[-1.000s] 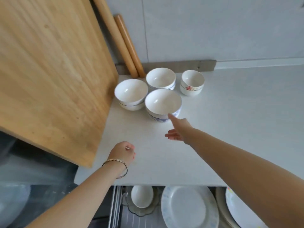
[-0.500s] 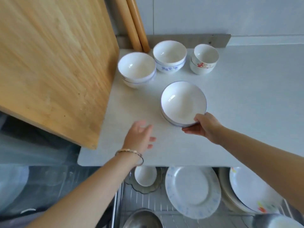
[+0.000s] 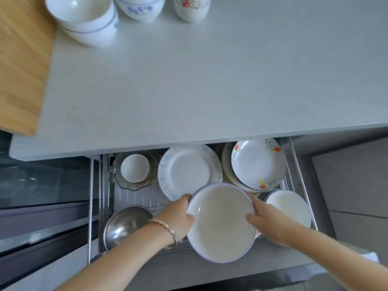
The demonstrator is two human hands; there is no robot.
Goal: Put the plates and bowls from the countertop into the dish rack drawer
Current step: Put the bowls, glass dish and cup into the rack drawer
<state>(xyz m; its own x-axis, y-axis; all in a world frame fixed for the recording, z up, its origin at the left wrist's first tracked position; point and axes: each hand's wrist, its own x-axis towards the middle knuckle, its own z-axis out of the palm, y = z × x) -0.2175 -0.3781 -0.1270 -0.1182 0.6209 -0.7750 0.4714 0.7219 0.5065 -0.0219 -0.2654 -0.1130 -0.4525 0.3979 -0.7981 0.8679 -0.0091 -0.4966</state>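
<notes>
I see my left hand (image 3: 178, 215) and right hand (image 3: 266, 221) gripping the white bowl (image 3: 220, 223) between them, above the dish rack drawer (image 3: 134, 198).

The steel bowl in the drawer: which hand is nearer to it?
Left. The left hand grips the rim of the white bowl beside the steel bowl; the right hand holds the opposite rim, farther away.

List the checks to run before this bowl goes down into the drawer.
1. Bowl held at both sides by left grip and right grip: ok.
2. Bowl opening faces up: ok.
3. Dish rack drawer pulled open: ok.
4. Free rack spot under the bowl: cannot tell, the bowl hides it.
5. Countertop cleared: not ok, striped bowls and others stand at the back.
</notes>
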